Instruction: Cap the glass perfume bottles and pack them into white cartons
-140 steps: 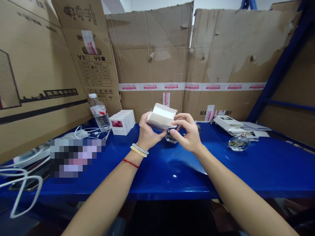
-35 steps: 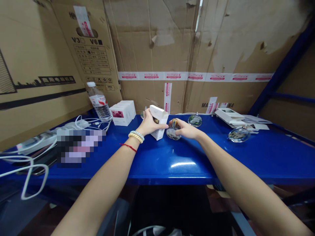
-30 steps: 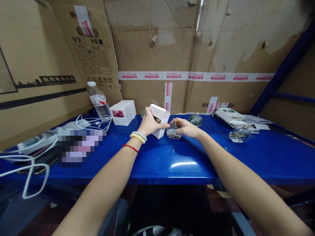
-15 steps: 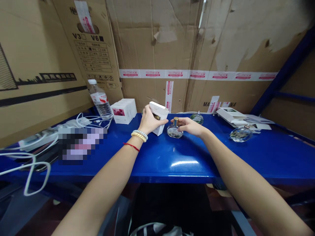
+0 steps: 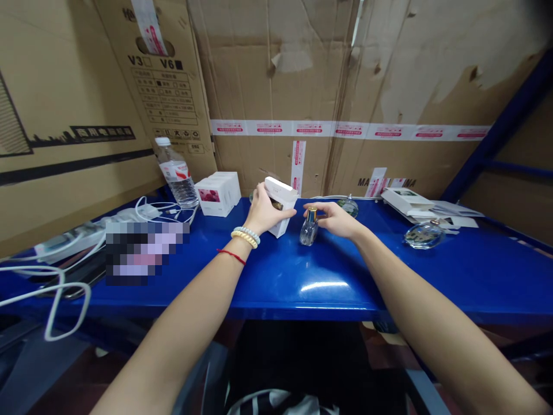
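Note:
My left hand (image 5: 264, 210) is wrapped round a small white box (image 5: 283, 202), holding it upright with a slight tilt on the blue tabletop. A dark picture shows on the box beside my thumb. Just to the right, my right hand (image 5: 332, 219) has its fingers at a clear glass perfume bottle (image 5: 308, 233) with a gold cap. The bottle stands upright with its narrow side towards me. My fingertips behind it are partly hidden. Another perfume bottle (image 5: 348, 206) is behind my right hand, and a third perfume bottle (image 5: 424, 235) lies farther right.
Several white boxes (image 5: 218, 196) stand in a row at the back left, beside a water bottle (image 5: 176, 176). White cables (image 5: 56, 288) and a power strip (image 5: 86, 233) lie on the left. Opened white cartons (image 5: 408, 202) lie back right. Cardboard (image 5: 276, 86) walls the back.
My right hand has turned the perfume bottle from its broad face to its narrow side. My left hand keeps the white box in nearly the same place.

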Action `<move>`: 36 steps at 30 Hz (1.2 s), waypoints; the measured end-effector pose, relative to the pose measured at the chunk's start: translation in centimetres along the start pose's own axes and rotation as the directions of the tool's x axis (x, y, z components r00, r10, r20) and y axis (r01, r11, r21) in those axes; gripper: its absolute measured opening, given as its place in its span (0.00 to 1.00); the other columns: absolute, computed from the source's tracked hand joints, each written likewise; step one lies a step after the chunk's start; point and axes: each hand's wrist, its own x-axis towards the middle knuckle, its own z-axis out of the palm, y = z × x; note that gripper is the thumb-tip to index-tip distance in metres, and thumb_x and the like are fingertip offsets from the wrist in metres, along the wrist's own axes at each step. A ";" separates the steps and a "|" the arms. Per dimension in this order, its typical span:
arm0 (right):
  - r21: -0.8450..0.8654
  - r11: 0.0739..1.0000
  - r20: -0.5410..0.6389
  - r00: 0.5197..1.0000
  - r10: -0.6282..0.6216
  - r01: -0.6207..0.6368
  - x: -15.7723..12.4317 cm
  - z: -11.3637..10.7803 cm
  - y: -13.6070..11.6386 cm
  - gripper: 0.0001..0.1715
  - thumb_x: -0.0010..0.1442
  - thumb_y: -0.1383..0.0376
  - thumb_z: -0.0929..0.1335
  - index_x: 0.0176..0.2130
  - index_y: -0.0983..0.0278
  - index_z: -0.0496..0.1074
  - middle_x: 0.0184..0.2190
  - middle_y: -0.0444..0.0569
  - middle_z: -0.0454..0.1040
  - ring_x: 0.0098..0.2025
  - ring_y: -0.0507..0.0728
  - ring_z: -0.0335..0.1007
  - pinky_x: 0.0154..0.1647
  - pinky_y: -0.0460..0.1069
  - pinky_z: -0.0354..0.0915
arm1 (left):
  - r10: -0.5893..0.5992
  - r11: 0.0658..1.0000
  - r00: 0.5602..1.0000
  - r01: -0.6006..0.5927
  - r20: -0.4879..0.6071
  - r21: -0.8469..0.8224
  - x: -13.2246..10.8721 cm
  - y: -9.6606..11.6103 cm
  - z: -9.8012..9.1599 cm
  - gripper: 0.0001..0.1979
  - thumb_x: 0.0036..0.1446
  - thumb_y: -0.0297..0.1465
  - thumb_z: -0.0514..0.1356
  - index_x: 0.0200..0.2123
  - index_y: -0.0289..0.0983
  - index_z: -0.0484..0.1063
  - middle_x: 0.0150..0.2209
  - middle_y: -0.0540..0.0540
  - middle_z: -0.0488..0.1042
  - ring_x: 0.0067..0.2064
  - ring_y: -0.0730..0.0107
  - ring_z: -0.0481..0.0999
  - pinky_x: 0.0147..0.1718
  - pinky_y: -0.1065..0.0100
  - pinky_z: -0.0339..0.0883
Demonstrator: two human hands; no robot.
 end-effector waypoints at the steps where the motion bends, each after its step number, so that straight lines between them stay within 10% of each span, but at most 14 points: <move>1: -0.026 0.999 -0.019 1.000 -0.022 0.022 0.1 0.0 0.1 0.23 0.38 0.73 0.65 0.38 0.65 0.75 0.48 0.52 0.75 0.54 0.60 0.69 0.57 0.55 0.66 | 0.000 1.000 1.000 0.000 -0.003 -0.003 0.0 -0.1 0.0 0.46 0.31 0.40 0.74 0.52 0.38 0.54 0.54 0.37 0.62 0.61 0.46 0.62 0.61 0.47 0.58; 6: -0.046 0.999 -0.201 0.979 0.016 -0.026 0.2 0.1 -0.1 0.21 0.43 0.72 0.66 0.40 0.65 0.74 0.42 0.51 0.76 0.44 0.55 0.72 0.50 0.53 0.69 | 0.014 1.000 0.999 -0.015 -0.045 -0.021 0.1 -0.3 0.2 0.47 0.31 0.39 0.74 0.51 0.38 0.52 0.54 0.36 0.62 0.61 0.45 0.63 0.61 0.45 0.57; 11: 0.121 0.990 -0.015 0.997 0.075 -0.073 -0.5 0.2 -1.4 0.22 0.43 0.68 0.68 0.42 0.65 0.72 0.36 0.48 0.75 0.38 0.53 0.71 0.38 0.48 0.68 | 0.019 0.999 0.996 -0.023 -0.086 -0.041 0.2 -0.3 0.1 0.46 0.31 0.37 0.74 0.50 0.39 0.52 0.54 0.36 0.62 0.60 0.45 0.63 0.61 0.43 0.56; 18: -0.198 0.976 0.050 0.995 -0.085 0.093 -0.8 1.1 -1.1 0.19 0.43 0.62 0.74 0.37 0.66 0.74 0.32 0.45 0.75 0.36 0.53 0.70 0.40 0.48 0.67 | 0.080 0.996 0.994 -0.083 -0.076 -0.042 0.2 -0.5 0.2 0.46 0.33 0.37 0.74 0.51 0.38 0.50 0.55 0.35 0.63 0.60 0.48 0.65 0.61 0.47 0.59; 24: -0.295 0.955 -0.118 0.993 -0.014 -0.021 -0.8 0.4 -1.7 0.12 0.42 0.63 0.72 0.29 0.67 0.75 0.20 0.43 0.71 0.26 0.52 0.67 0.28 0.46 0.63 | 0.265 0.963 0.962 -0.268 -0.065 -0.032 -0.1 -1.1 0.5 0.47 0.35 0.35 0.73 0.52 0.41 0.44 0.55 0.37 0.63 0.58 0.53 0.68 0.58 0.49 0.64; 30: 0.117 0.993 -0.521 0.852 0.049 0.014 -0.9 -0.2 -3.1 0.20 0.41 0.59 0.73 0.35 0.65 0.74 0.30 0.50 0.77 0.29 0.56 0.73 0.25 0.49 0.69 | 0.457 0.889 0.889 -0.457 0.024 0.034 -0.4 -1.8 0.5 0.49 0.36 0.38 0.73 0.54 0.41 0.44 0.57 0.36 0.59 0.58 0.53 0.69 0.56 0.51 0.67; 36: 0.387 0.885 -0.570 0.822 0.010 0.258 -1.2 0.4 -3.9 0.26 0.39 0.54 0.75 0.35 0.64 0.68 0.30 0.48 0.76 0.30 0.55 0.73 0.29 0.52 0.74 | 0.551 0.828 0.834 -0.550 0.024 0.111 -0.3 -1.7 0.8 0.52 0.36 0.40 0.73 0.56 0.40 0.42 0.61 0.32 0.55 0.59 0.51 0.69 0.56 0.48 0.67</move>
